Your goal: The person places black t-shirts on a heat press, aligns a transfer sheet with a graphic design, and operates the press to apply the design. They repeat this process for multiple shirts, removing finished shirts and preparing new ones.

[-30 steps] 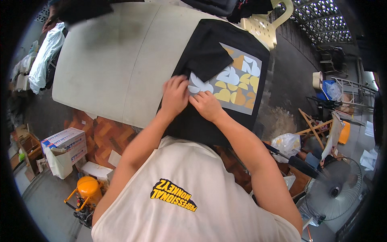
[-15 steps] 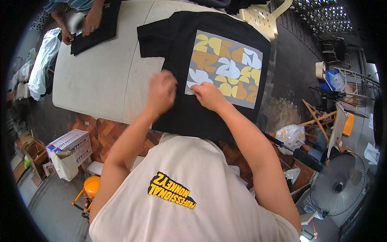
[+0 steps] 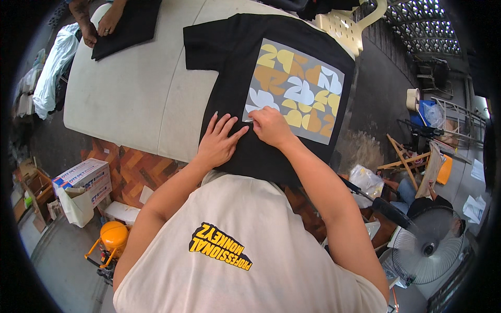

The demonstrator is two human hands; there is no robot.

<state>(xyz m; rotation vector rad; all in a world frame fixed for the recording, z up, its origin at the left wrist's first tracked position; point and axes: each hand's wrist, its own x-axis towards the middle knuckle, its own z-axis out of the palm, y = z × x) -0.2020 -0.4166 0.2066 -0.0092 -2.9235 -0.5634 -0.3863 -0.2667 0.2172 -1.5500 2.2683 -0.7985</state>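
Observation:
A black T-shirt (image 3: 222, 94) lies flat, partly over the table's near edge. On it is a square grey printed panel (image 3: 318, 112) with yellow, brown and white shapes. My right hand (image 3: 271, 128) is closed in a pinch at the panel's lower left corner, where a bit of shiny clear film shows. The fingertips hide just how much of the film is held. Beside it, my left hand (image 3: 218, 145) lies flat on the black cloth, fingers spread, holding nothing. Its fingertips are a little left of the panel's corner.
The shirt is on a pale folding table (image 3: 125, 94) with a centre seam. At the far left, another person's hands (image 3: 104, 23) are on a folded black garment (image 3: 133, 31). A cream plastic chair (image 3: 342, 31) stands at the far right, a fan (image 3: 429, 248) at the lower right.
My left hand has come down from above the shirt and now lies flat with fingers spread. The right hand keeps its pinch at the corner. The other person's white round object is out of sight.

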